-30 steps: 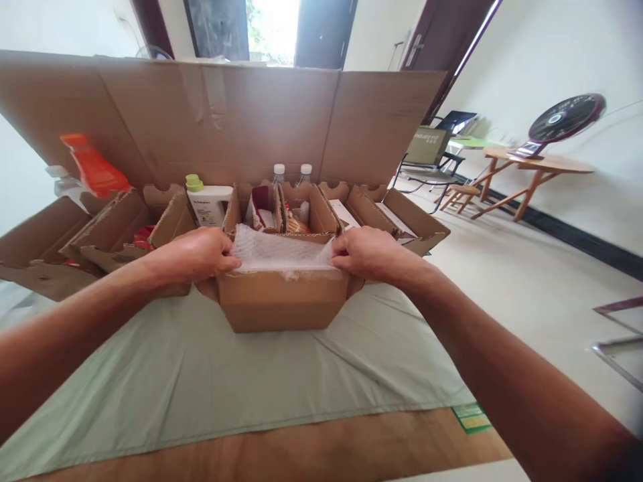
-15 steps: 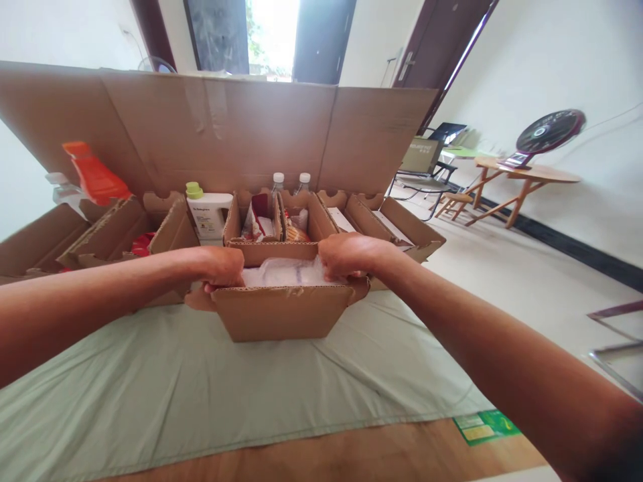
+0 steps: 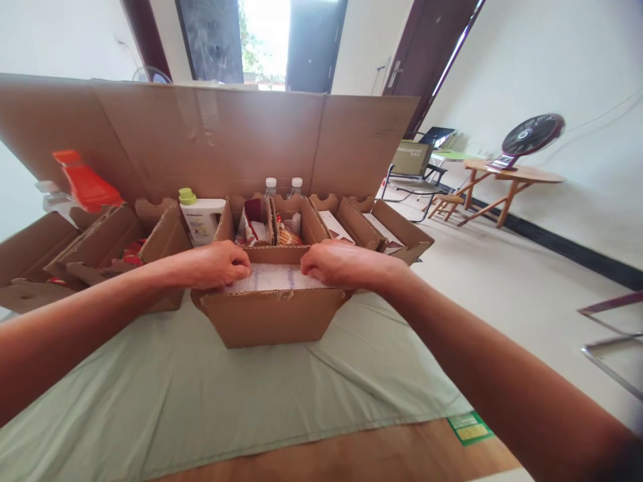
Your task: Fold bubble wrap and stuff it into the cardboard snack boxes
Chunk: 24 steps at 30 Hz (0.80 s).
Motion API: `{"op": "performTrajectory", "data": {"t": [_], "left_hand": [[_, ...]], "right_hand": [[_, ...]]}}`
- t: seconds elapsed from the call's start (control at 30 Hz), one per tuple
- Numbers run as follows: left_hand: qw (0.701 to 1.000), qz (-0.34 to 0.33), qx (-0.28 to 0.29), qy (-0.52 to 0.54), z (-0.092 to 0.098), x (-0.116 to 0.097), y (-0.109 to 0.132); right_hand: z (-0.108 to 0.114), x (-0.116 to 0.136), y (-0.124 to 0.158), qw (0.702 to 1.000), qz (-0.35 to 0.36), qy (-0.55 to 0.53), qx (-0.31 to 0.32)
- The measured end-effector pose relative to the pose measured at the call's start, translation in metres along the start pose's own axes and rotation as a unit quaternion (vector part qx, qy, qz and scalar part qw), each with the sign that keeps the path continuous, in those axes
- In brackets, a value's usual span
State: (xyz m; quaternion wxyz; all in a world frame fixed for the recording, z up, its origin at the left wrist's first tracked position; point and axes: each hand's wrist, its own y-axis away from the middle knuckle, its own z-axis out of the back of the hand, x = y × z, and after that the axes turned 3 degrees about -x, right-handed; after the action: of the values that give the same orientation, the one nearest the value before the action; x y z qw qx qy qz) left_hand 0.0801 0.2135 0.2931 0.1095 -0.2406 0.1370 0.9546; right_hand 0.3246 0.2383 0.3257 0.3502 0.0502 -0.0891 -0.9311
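Observation:
An open cardboard box (image 3: 275,318) stands on the pale green cloth in front of me. Inside it lies clear plastic wrap (image 3: 274,276) with faint bluish lines. My left hand (image 3: 221,264) is closed at the box's left end, its fingertips at the wrap. At the right end, my right hand (image 3: 334,264) is also closed, fingers curled down onto the wrap. Whether either hand pinches the wrap or only presses on it is hard to see.
Behind stands a row of cardboard bins (image 3: 314,224) with packets, beside a white bottle with a green cap (image 3: 201,219). An orange bottle (image 3: 88,182) leans at the left. A tall cardboard panel (image 3: 241,140) rises behind. A fan (image 3: 532,134) is at the right.
Both hands have moved inward from the box's ends, closer together over the wrap, which now lies flatter. The camera view has shifted slightly.

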Motion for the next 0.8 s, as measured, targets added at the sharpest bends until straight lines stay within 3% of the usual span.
{"op": "performTrajectory", "data": {"t": [0.1,0.2,0.23,0.3,0.33,0.4,0.43,0.53,0.63,0.7,0.8], "left_hand": [[0.999,0.018,0.042,0.015,-0.006,0.002,-0.016],[1.0,-0.011,0.018,0.017,0.002,0.0,-0.002],[0.999,-0.019,-0.023,0.026,0.004,0.001,0.011],[0.984,-0.019,-0.169,0.061,0.002,0.008,0.043],[0.959,-0.01,-0.27,0.089,-0.004,0.015,0.061],[0.893,0.044,-0.418,0.164,-0.028,0.033,0.09],[0.865,0.065,-0.445,0.223,-0.045,0.042,0.099],[0.859,0.074,-0.365,0.352,-0.1,0.061,0.098],[0.844,0.025,-0.317,0.433,-0.139,0.055,0.072],[0.822,0.024,-0.306,0.48,-0.149,0.042,0.058],[0.812,0.023,-0.299,0.5,-0.143,0.024,0.061]], "right_hand": [[-0.01,-0.002,-0.023,0.999,0.0,-0.002,0.038],[-0.011,-0.005,-0.011,1.0,0.011,-0.016,0.001],[-0.013,-0.006,0.003,0.998,0.007,-0.033,-0.05],[-0.023,-0.009,0.039,0.974,-0.019,-0.092,-0.208],[-0.033,-0.011,0.058,0.946,-0.045,-0.132,-0.292],[-0.062,-0.014,0.088,0.891,-0.119,-0.213,-0.382],[-0.079,-0.014,0.096,0.87,-0.152,-0.252,-0.395],[-0.126,-0.01,0.09,0.845,-0.169,-0.363,-0.354],[-0.152,0.003,0.06,0.827,-0.11,-0.452,-0.317],[-0.156,0.016,0.046,0.812,-0.101,-0.473,-0.326],[-0.146,0.033,0.048,0.804,-0.119,-0.471,-0.343]]}}
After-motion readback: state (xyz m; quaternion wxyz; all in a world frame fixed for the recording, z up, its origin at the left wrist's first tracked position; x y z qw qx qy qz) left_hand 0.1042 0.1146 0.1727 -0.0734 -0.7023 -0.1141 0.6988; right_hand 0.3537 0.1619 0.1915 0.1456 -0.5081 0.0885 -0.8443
